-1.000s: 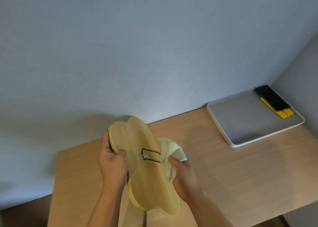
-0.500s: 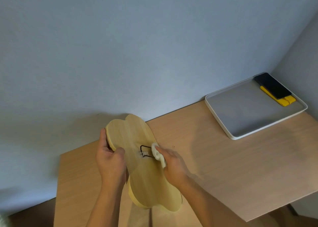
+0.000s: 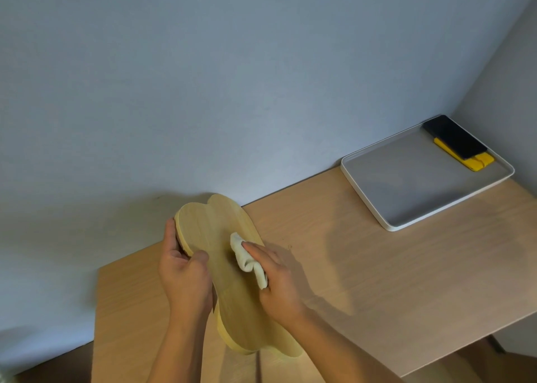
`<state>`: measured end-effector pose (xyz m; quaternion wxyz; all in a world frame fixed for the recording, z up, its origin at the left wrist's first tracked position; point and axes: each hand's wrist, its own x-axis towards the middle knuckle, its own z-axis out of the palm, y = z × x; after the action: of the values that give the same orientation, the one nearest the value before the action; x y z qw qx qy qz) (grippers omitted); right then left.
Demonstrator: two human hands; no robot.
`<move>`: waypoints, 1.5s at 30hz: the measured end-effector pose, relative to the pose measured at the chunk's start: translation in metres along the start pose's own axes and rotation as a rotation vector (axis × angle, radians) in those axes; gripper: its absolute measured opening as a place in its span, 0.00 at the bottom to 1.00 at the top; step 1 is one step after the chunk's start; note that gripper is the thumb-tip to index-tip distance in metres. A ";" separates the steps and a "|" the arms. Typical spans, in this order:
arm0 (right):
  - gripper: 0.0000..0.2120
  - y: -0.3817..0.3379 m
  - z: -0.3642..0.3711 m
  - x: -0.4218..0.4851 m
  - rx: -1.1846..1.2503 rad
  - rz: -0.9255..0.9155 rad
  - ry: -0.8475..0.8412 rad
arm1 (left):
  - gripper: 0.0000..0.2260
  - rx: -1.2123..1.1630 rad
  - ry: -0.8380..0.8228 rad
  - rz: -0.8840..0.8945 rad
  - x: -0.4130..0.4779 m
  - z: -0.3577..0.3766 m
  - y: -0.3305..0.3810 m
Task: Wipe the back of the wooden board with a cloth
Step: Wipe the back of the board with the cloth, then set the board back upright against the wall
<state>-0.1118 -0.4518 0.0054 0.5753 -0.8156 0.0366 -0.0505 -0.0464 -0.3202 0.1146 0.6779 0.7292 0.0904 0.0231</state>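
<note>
Wall: plain pale blue-grey wall [image 3: 232, 92] fills the upper view; it meets a second wall at a corner on the far right.
Tabletop: light wood-grain tabletop [image 3: 392, 281] runs from the lower left to the right edge, its back edge against the wall.
Tray: white rectangular tray with a raised rim and grey floor [image 3: 386, 223] sits on the tabletop at the far right corner, well apart from the hands.
Board: pale, lobed wooden board with rounded edges [image 3: 232, 310] is held tilted over the tabletop's left part, its long axis running from the upper left down toward the viewer; the broad face turned up toward the camera is the one under the cloth. Whether its lower end touches the tabletop, I cannot tell.
Left hand: left hand [image 3: 184, 275] has its grip closed on the board's upper left edge, thumb on the upturned face, fingers wrapped behind.
Right hand: right hand [image 3: 279, 284] lies flat on the board's face, grip pressed down on the cloth, fingers extended over it.
Phone: black slab, phone-like [image 3: 453, 141], lies in the tray's far right corner.
Yellow item: flat yellow object [image 3: 476, 160] lies partly under the black slab, touching it.
Cloth: small bunched white cloth [image 3: 247, 259] is pinned between the right hand's fingers and the board's middle.
</note>
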 end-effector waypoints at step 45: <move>0.11 0.007 -0.085 0.023 1.031 0.786 0.521 | 0.38 0.548 -0.039 0.129 -0.020 0.131 0.026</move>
<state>-0.0995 -0.5360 0.0274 0.8370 -0.3262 0.4371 -0.0436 -0.0431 -0.4541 0.1316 0.4543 0.8898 0.0337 0.0271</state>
